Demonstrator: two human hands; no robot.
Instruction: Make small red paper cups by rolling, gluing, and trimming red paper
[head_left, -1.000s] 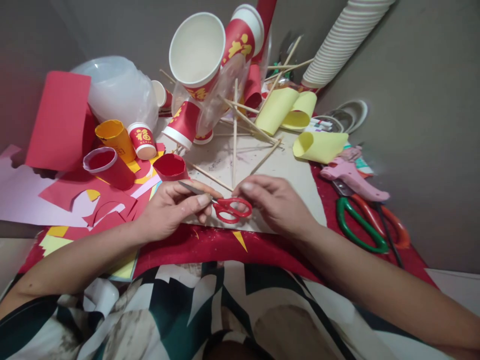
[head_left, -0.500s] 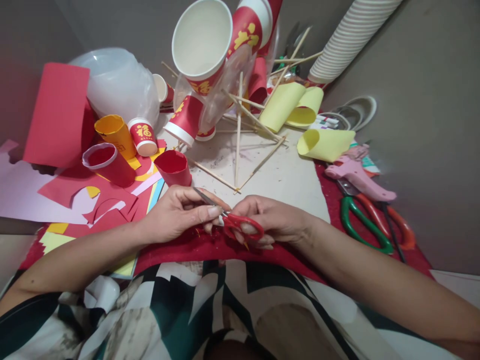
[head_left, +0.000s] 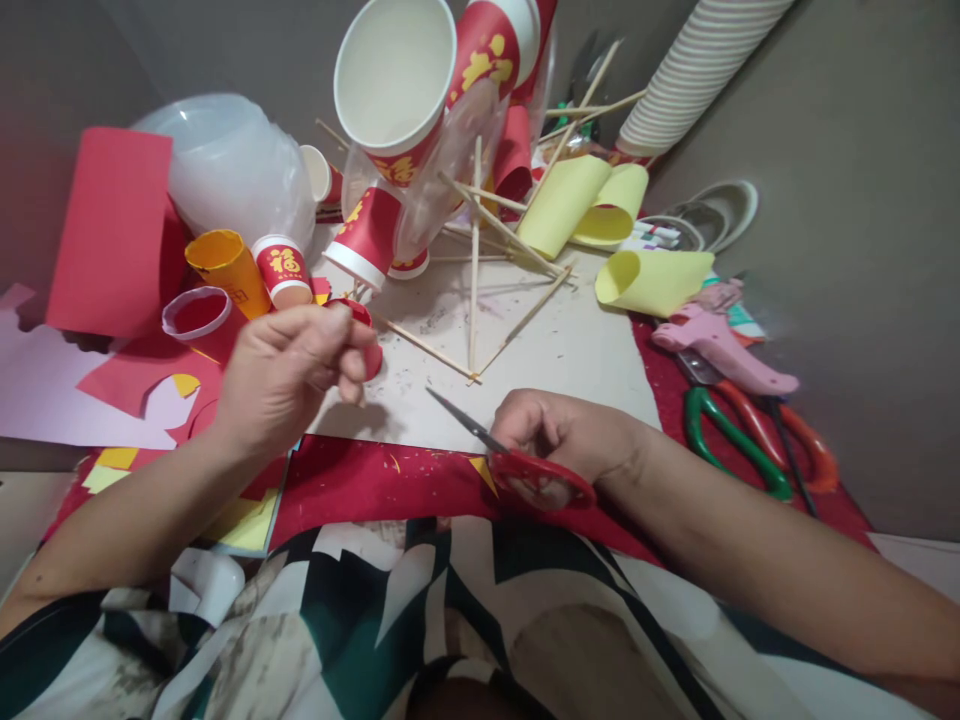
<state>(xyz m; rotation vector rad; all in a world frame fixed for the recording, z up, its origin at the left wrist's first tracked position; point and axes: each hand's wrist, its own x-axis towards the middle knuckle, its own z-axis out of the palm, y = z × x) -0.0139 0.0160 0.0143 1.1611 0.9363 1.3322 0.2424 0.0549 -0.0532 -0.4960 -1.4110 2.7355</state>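
Observation:
My right hand (head_left: 559, 435) grips the small red-handled scissors (head_left: 525, 465) by the handles, blades pointing up and left over the pale work board (head_left: 585, 355). My left hand (head_left: 289, 370) is raised at the left with its fingers curled, right over a small red paper cup (head_left: 360, 325) whose rim shows behind the fingertips. Whether it holds the cup I cannot make out. Thin wooden sticks (head_left: 474, 255) form a frame on the board beyond both hands.
Red and yellow paper cups (head_left: 281, 270), a large white-lined cup (head_left: 394, 85), red card (head_left: 112, 230), rolled yellow paper (head_left: 649, 280), a pink glue gun (head_left: 716, 340), green and orange scissors (head_left: 739, 440) and a tall cup stack (head_left: 697, 70) crowd the table.
My left hand let go of the scissor blades and rose to the left over the red cup. My right hand took the scissors by the handles and drew them toward me.

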